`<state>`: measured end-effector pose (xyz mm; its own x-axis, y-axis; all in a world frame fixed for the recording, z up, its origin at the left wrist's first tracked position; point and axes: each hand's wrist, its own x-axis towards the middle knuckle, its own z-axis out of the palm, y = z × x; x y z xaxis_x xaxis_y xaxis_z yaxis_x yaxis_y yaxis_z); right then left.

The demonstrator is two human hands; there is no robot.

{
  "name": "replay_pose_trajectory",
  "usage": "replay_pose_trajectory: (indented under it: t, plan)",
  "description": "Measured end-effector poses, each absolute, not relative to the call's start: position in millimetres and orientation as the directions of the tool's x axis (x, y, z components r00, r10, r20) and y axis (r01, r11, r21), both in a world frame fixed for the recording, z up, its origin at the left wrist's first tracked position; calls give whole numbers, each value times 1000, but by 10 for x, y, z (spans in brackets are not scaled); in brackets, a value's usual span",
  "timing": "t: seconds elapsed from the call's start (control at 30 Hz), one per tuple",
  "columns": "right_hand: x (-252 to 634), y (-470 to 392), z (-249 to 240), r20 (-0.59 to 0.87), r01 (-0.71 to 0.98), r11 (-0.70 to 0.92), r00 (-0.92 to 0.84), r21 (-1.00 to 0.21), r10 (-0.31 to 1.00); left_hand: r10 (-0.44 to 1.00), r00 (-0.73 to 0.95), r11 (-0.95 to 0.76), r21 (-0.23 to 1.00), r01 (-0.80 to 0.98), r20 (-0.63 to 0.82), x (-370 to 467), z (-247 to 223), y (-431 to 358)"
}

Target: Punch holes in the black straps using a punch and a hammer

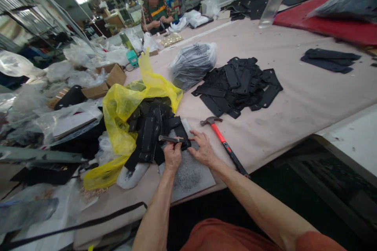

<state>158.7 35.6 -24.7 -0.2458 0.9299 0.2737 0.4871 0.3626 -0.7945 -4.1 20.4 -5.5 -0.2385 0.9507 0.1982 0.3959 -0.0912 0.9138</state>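
Observation:
My left hand (pixel 172 157) is closed on a dark metal hand tool (pixel 172 139), whose tip meets a black strap piece (pixel 180 130). My right hand (pixel 202 148) has its fingers spread, with fingertips at the edge of that piece. Beneath both lies a speckled grey board (pixel 191 176). A hammer (pixel 222 139) with a red and black handle rests right of my right hand. Left of the board, black pieces (pixel 146 135) spill from a yellow plastic bag (pixel 116 119). A heap of black pieces (pixel 238 82) lies farther back.
Behind the yellow bag is a clear bag of grey pieces (pixel 193 62). A clear bottle (pixel 272 6) stands at the back near a red sheet (pixel 318 11). Several black strips (pixel 330 59) lie at right. A person (pixel 156 11) works across the table (pixel 297 98). Plastic bags crowd the left.

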Motion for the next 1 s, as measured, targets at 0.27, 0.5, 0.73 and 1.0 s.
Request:
replay_pose_trajectory:
  t: [0.27, 0.5, 0.73, 1.0]
  plan:
    - [1587, 377, -269, 289, 488, 366, -228, -792, 930, 955, -209, -102, 893, 438, 212, -26, -63, 204]
    - [1601, 372, -230, 255, 489, 344, -242, -801, 936, 955, -186, -108, 858, 502, 229, -13, -67, 193]
    - [1613, 383, -213, 237, 501, 337, -253, -797, 938, 946, -146, -157, 803, 576, 290, -8, -93, 194]
    - [1620, 378, -191, 229, 497, 330, -255, -802, 939, 938, -134, -160, 741, 652, 320, 41, -98, 222]
